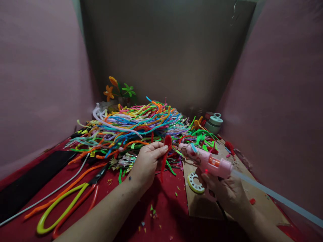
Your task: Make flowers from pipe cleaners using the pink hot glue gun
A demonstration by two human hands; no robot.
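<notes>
Between the thumb and fingers of my left hand (148,161) is a red pipe cleaner (168,144), bent into a loop at the top with a tail hanging down. My right hand (224,191) grips a pink hot glue gun (205,159), its nozzle pointing left, a short gap from the red loop. A long translucent glue stick (277,195) sticks out of the gun's back end. Behind both hands lies a large heap of colourful pipe cleaners (136,124). Pale flower stamens (124,161) lie bundled just left of my left hand.
Scissors (63,208) with yellow and orange handles lie at the left on the red cloth (156,208). A wooden board (202,208) under my right hand bears a white-and-yellow ring (195,183). Pipe-cleaner flowers (108,92) and a pale green jar (214,124) stand behind. Pink walls rise both sides.
</notes>
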